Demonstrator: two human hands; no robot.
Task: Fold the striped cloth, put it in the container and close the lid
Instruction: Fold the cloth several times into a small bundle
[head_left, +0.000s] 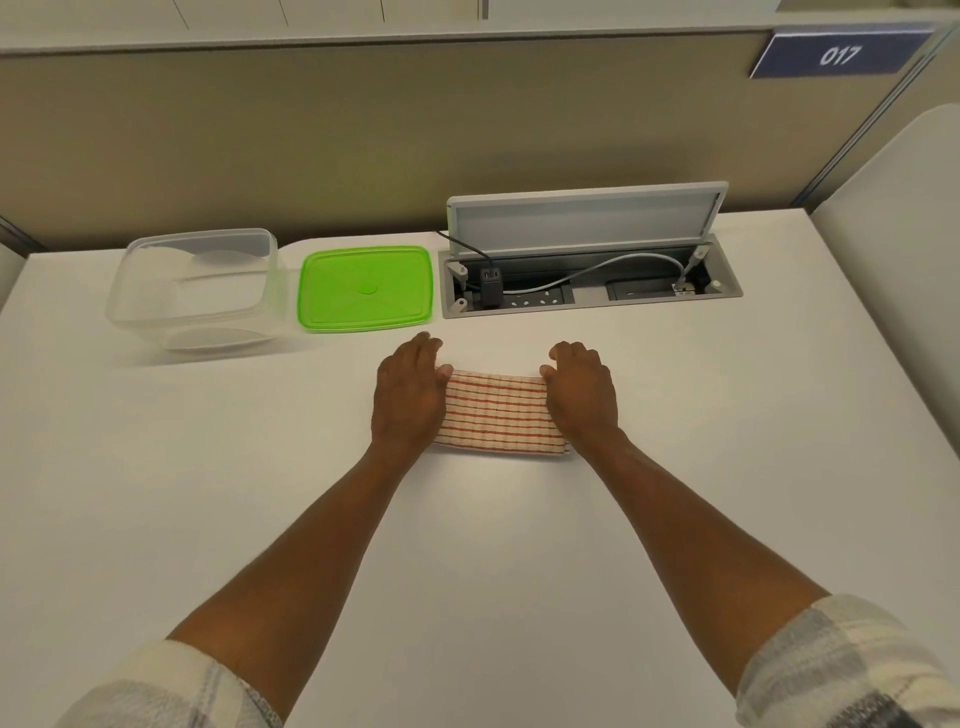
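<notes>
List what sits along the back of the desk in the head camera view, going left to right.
Clear container → green lid → open cable tray with a plugged-in charger. Nearer than that row, both hands rest on the folded striped cloth.

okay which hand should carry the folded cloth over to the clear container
Left, probably. The left hand holds the striped cloth's left end, and the open container sits up-left, on that side. The right hand would cross over.
</notes>
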